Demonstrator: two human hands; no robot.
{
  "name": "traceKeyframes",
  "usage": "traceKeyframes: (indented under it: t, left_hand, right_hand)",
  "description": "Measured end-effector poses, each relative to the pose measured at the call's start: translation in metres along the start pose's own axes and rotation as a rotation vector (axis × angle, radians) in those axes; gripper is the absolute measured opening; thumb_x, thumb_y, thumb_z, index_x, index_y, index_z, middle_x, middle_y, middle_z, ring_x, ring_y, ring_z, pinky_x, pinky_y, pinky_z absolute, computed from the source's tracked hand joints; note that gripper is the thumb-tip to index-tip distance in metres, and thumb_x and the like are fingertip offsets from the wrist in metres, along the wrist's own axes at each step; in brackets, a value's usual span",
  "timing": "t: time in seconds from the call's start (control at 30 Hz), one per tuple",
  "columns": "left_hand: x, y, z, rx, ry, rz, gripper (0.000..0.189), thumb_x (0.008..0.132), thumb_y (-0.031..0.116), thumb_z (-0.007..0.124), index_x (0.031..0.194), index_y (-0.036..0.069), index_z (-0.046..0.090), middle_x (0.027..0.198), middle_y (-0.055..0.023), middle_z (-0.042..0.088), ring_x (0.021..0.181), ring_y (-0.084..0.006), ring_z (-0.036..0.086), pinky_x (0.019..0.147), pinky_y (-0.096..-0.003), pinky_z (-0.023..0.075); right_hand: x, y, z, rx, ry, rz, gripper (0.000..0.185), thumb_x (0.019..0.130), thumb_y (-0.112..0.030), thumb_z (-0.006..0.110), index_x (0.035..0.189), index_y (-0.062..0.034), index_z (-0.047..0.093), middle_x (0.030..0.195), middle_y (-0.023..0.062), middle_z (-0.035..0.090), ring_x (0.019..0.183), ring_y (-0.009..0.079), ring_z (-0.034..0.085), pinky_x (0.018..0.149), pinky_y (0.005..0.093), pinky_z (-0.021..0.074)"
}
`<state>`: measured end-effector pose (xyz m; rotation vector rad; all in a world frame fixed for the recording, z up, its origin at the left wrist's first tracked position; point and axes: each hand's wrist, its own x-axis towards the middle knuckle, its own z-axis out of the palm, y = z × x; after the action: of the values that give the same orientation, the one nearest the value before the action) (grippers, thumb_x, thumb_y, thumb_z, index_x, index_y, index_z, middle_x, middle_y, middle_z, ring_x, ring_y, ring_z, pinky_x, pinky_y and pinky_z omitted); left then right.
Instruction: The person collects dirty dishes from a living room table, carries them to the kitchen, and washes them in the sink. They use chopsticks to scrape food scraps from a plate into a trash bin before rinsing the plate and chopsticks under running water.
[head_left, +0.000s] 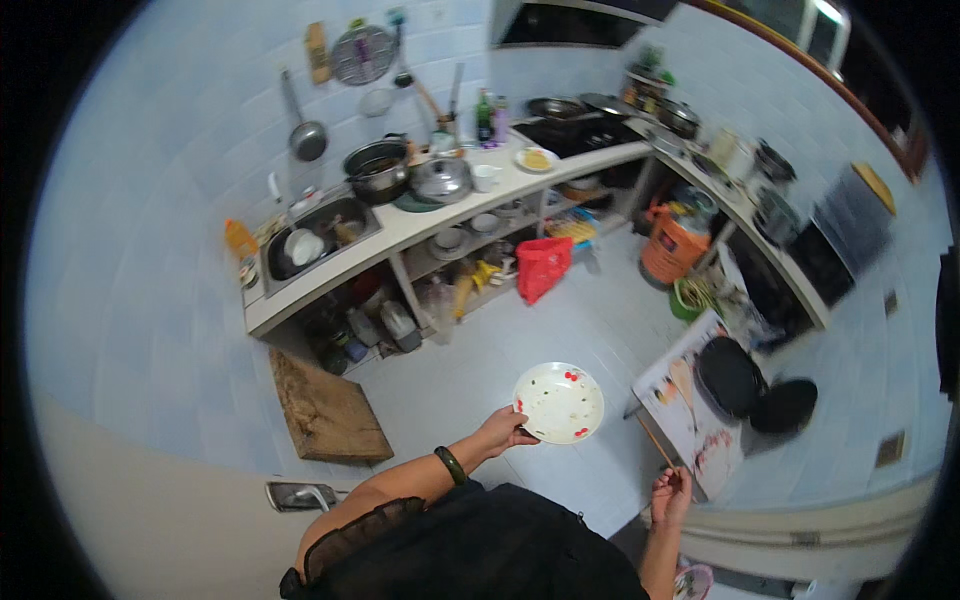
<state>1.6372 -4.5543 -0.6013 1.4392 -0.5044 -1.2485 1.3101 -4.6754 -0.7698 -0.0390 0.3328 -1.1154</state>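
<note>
My left hand (504, 433) grips the near-left rim of a white plate (559, 412) with red cherry prints. Small green and pale food scraps are scattered over its surface. The plate is held above the pale tiled floor (457, 375). Thin wooden sticks, probably chopsticks (658, 442), are pinched in my right hand (671, 491), their far ends pointing up and to the left. Just beyond that hand stands a low printed table (716, 457). On it lie a wooden spatula (683, 382) and a black round appliance or pan (729, 377).
A counter (315, 289) on the left holds a sink (330, 229) with a white bowl, a dark pot (376, 169) and a lidded pan (442, 180). An orange gas cylinder (671, 247), a red plastic bag (543, 268) and a thick wooden board (326, 412) stand on the floor.
</note>
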Motion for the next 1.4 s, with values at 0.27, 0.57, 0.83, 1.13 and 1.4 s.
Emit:
traceKeyframes:
  t: [0.27, 0.57, 0.83, 1.13, 1.4]
  left_hand:
    - [0.055, -0.015, 0.059, -0.138, 0.458, 0.457, 0.036, 0.085, 0.005, 0.040, 0.121, -0.003, 0.040, 0.111, -0.0201, 0.056, 0.091, -0.0308, 0.063, 0.074, -0.0419, 0.0570]
    - [0.104, -0.012, 0.001, -0.506, 0.646, 0.662, 0.036, 0.085, 0.006, 0.041, 0.120, -0.005, 0.040, 0.112, -0.0204, 0.055, 0.091, -0.0305, 0.063, 0.070, -0.0388, 0.0581]
    - [0.033, 0.088, -0.160, -0.466, 1.112, 0.581, 0.034, 0.087, 0.006, 0.039, 0.120, -0.003, 0.043, 0.111, -0.0195, 0.056, 0.088, -0.0304, 0.063, 0.066, -0.0393, 0.0586]
    - [-0.032, 0.161, -0.293, -0.403, 1.416, 0.608, 0.032, 0.086, 0.007, 0.043, 0.115, -0.006, 0.043, 0.099, -0.0193, 0.058, 0.077, -0.0277, 0.064, 0.059, -0.0364, 0.0587]
    - [-0.047, 0.247, -0.484, -0.246, 1.494, 0.456, 0.029, 0.085, 0.008, 0.046, 0.110, -0.008, 0.049, 0.086, -0.0203, 0.062, 0.062, -0.0277, 0.065, 0.048, -0.0345, 0.0577]
  right_hand:
    - [0.107, -0.026, 0.049, -0.046, -0.394, 0.320, 0.010, 0.089, -0.017, 0.056, 0.083, -0.0090, 0.060, 0.075, 0.0061, 0.063, 0.066, 0.0154, 0.058, 0.060, 0.0282, 0.0476]
    - [0.245, -0.023, 0.100, -0.305, -0.449, 0.609, 0.013, 0.089, -0.018, 0.055, 0.082, -0.0086, 0.061, 0.073, 0.0053, 0.063, 0.065, 0.0143, 0.058, 0.059, 0.0263, 0.0473]
    - [0.323, 0.135, 0.293, -0.507, -0.616, 0.689, 0.010, 0.089, -0.017, 0.056, 0.084, -0.0082, 0.057, 0.073, 0.0062, 0.062, 0.064, 0.0138, 0.058, 0.058, 0.0254, 0.0474]
    - [0.340, 0.254, 0.411, -0.607, -0.758, 0.815, 0.012, 0.090, -0.019, 0.054, 0.086, -0.0070, 0.055, 0.076, 0.0081, 0.062, 0.065, 0.0149, 0.057, 0.059, 0.0270, 0.0470]
    - [0.331, 0.338, 0.475, -0.680, -0.715, 0.723, 0.010, 0.089, -0.018, 0.055, 0.086, -0.0085, 0.056, 0.074, 0.0071, 0.062, 0.065, 0.0139, 0.058, 0.059, 0.0274, 0.0478]
